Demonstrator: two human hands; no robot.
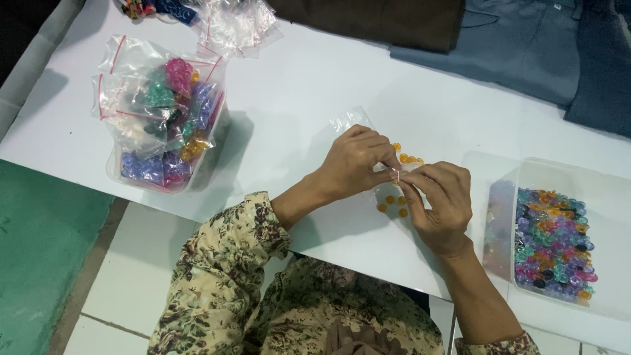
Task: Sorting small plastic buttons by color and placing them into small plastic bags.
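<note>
Over the white table (296,105), the left hand (355,164) and right hand (444,204) both pinch a small clear bag (388,172) of orange beads (393,204). It looks thin and slippery, best held by its top edge.

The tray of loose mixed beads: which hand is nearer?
Right. The right hand is just beside the tray; the left hand is farther away, beyond the right one.

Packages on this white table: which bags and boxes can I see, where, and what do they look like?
Small clear bag: centre, pinched by both hands, orange beads beside it.
Clear tub: left, stuffed with red-zip bags of coloured beads.
Empty clear bags: top edge, heaped.
Clear box: right, loose mixed-colour beads.
</note>
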